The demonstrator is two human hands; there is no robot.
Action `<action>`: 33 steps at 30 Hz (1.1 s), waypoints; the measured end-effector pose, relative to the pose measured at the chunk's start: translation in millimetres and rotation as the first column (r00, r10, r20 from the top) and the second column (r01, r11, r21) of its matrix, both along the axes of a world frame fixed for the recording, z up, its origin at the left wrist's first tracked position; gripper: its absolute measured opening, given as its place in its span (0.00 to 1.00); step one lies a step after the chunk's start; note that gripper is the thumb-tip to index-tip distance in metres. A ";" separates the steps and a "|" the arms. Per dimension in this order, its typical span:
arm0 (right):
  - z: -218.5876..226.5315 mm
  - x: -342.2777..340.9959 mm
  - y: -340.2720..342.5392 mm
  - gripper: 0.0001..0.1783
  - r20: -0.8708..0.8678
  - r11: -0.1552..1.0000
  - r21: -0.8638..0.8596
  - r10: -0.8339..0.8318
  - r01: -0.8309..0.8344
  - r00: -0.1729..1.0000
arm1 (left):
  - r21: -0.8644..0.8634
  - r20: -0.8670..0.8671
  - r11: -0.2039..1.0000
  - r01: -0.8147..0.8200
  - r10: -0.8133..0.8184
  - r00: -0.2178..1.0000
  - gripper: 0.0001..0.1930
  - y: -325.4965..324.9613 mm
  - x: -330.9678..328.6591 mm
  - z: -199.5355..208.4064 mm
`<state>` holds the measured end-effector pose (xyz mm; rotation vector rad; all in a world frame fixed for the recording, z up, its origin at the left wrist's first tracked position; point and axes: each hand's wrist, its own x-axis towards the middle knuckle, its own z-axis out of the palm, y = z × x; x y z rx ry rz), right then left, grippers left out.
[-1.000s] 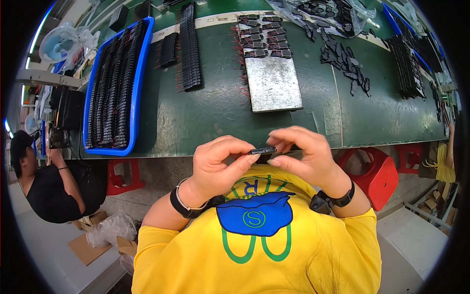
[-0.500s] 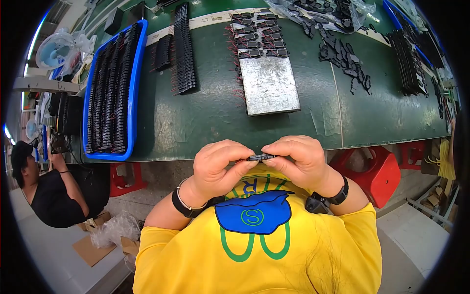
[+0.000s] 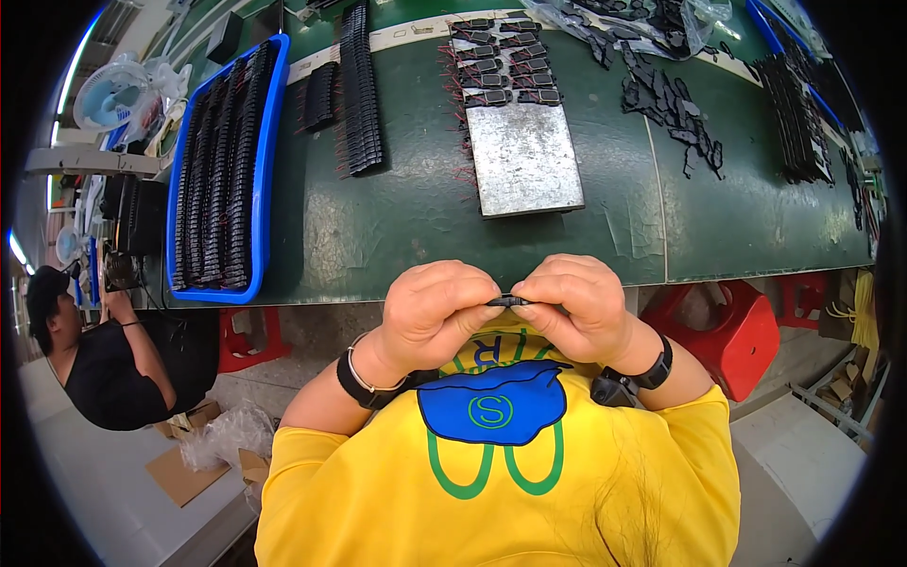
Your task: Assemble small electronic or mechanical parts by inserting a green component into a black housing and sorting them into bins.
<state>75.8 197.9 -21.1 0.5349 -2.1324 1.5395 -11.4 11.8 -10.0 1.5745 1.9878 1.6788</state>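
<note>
A small, slim black part (image 3: 508, 301) is pinched at its two ends between my hands, in front of my chest just off the table's near edge. My left hand (image 3: 436, 312) grips one end with thumb and forefinger. The other end sits between the thumb and forefinger of my right hand (image 3: 578, 307). Fingers cover most of the part, so its exact kind cannot be made out. Beyond my hands lies a silver metal plate (image 3: 525, 161). Two columns of small black speaker-like modules (image 3: 487, 80) with red wires rest on its far half.
At left stands a blue tray (image 3: 255, 222) filled with rows of black parts. Stacked black strips (image 3: 359, 104) and loose black pieces (image 3: 669, 111) lie farther back on the green table (image 3: 397, 227). A red stool (image 3: 732, 331) is at right; a seated person (image 3: 123, 350) works at left.
Both hands have drawn slightly closer together, and less of the black part shows between the fingertips. The whole view has shifted a little.
</note>
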 end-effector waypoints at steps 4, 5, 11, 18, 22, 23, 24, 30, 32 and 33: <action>1.3 -0.8 2.9 0.08 0.024 0.999 0.021 0.029 -0.030 0.999 | -0.063 0.115 0.998 -0.015 0.023 0.993 0.09 -2.5 3.8 -2.6; 1.5 -0.8 2.7 0.08 0.024 0.999 0.021 0.031 -0.032 0.999 | -0.063 0.114 0.998 -0.017 0.024 0.993 0.09 -2.3 4.5 -0.3; -2.1 -0.3 -1.5 0.09 -0.045 0.998 0.057 0.011 -0.008 0.999 | -0.071 0.002 0.997 -0.008 0.008 1.000 0.11 -1.3 -2.5 14.4; 6.3 4.1 -6.9 0.12 0.073 0.999 0.042 -0.003 0.000 0.997 | -0.048 -0.085 0.998 -0.035 0.031 0.996 0.10 -8.2 1.0 11.2; 8.0 2.4 -6.4 0.13 0.119 1.000 0.027 0.008 -0.012 0.993 | -0.026 -0.116 0.997 -0.074 0.071 0.991 0.09 -11.1 2.6 10.0; 6.0 0.4 -5.2 0.13 0.076 0.998 0.058 0.015 -0.019 0.997 | -0.013 -0.130 0.996 -0.085 0.082 0.988 0.09 -11.2 2.8 8.9; 4.3 -1.0 -4.5 0.13 0.034 0.996 0.090 0.022 -0.025 0.999 | 0.000 -0.145 0.995 -0.095 0.094 0.985 0.09 -11.3 3.0 7.8; 1.4 -4.9 -4.7 0.11 -0.105 0.982 0.186 -0.005 0.024 0.994 | -0.002 -0.091 0.996 -0.090 0.089 0.992 0.09 -9.9 2.0 4.7; 2.2 -5.2 -5.0 0.10 -0.122 0.975 0.216 -0.020 0.046 0.992 | -0.044 -0.099 0.993 -0.105 0.101 0.990 0.09 -9.9 -0.1 9.0; 2.8 -5.8 -5.1 0.10 -0.125 0.975 0.216 -0.016 0.043 0.992 | -0.044 -0.103 0.993 -0.110 0.105 0.989 0.09 -11.0 -0.8 11.4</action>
